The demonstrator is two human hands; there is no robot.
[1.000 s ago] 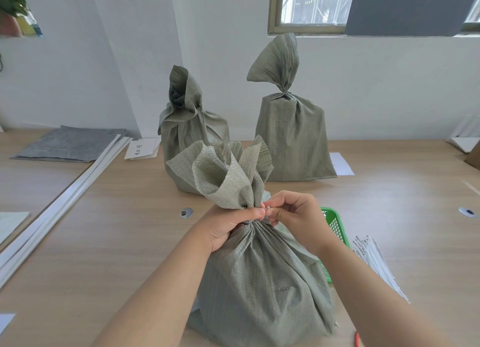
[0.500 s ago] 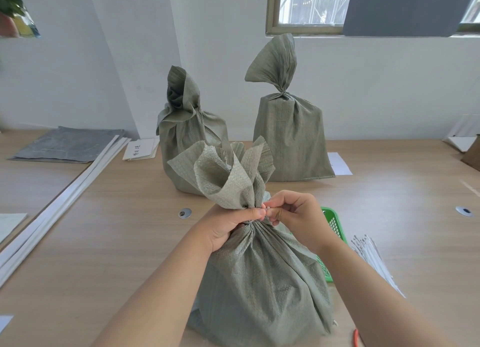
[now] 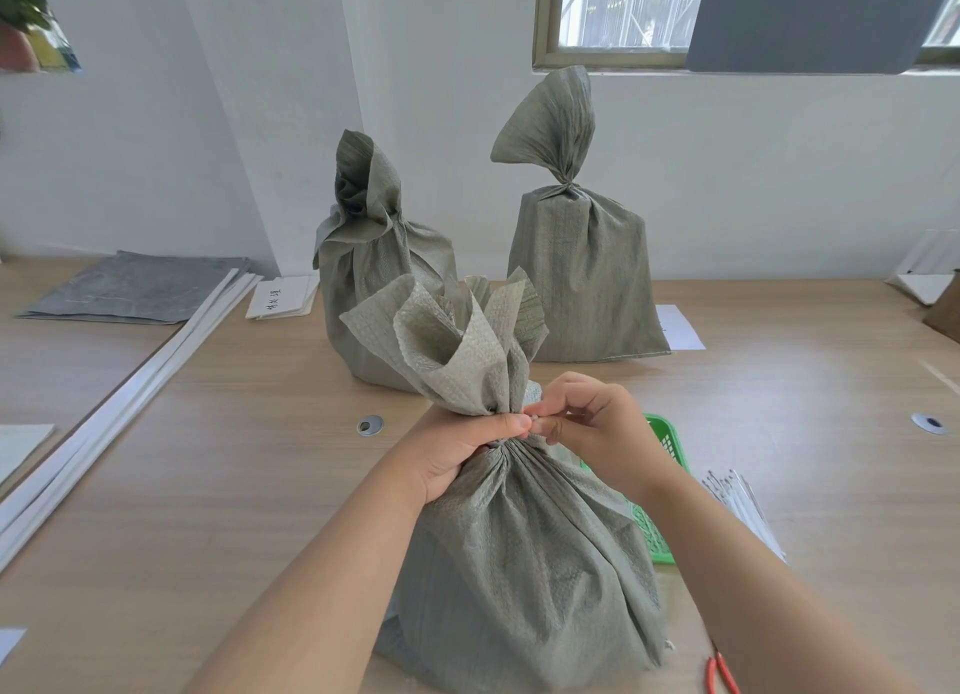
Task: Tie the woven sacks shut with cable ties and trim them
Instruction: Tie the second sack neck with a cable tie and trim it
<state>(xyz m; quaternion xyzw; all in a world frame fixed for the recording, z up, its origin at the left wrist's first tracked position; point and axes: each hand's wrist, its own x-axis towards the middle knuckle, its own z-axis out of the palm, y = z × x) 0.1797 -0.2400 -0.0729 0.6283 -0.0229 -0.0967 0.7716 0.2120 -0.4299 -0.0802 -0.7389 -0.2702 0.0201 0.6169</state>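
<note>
A grey-green woven sack (image 3: 524, 563) stands on the wooden table (image 3: 208, 485) right in front of me, its top gathered into a flared bunch. My left hand (image 3: 462, 449) is wrapped around the gathered neck from the left. My right hand (image 3: 597, 428) pinches at the neck from the right, fingertips meeting my left thumb; a cable tie there is mostly hidden by the fingers. Two more sacks stand behind: one (image 3: 374, 288) at the middle left and one (image 3: 582, 257) at the right, its neck cinched.
A green plastic basket (image 3: 667, 449) sits behind my right wrist. A bundle of white cable ties (image 3: 743, 506) lies to its right. Red-handled cutters (image 3: 719, 672) show at the bottom edge. White strips (image 3: 119, 407) and grey sheets (image 3: 135, 288) lie at the left.
Both hands stay at the sack's neck with only small finger shifts. The view has drifted slightly.
</note>
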